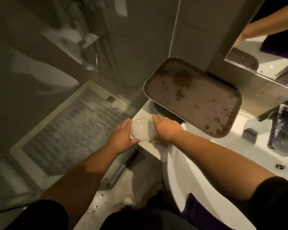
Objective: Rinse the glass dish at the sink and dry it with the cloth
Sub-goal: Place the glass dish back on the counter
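**A:** The glass dish (143,128) was found on the left corner of the counter (154,151), just left of the sink (181,180), and it was flanked by both hands.

**B:** And the grip itself, how was it read?

**A:** The left hand (121,138) was laid flat against the dish's left side, fingers straight, thumb tucked under the near edge. The right hand (166,129) was set against the right side, fingers stretched toward the far rim. Nothing was seen curled round the glass; it was cupped between two flat palms.

**B:** How would it be expected to handle?

**A:** Stiff, breakable and fairly light, it was judged. Any wetness could not be made out on the clear glass, though a slippery surface was to be assumed near a basin. A hold at opposite points of the rim, as shown, was thought the safest.

**B:** Which way was it pointed?

**A:** It was seen as round, so no long axis could be named. Whether the mouth faced up or down could not be told through the glare.

**B:** Anything close by?

**A:** A stained tray (194,98) was propped just to the far right, overhanging the basin, and a dark purple cloth (199,211) was draped at the sink's near edge.
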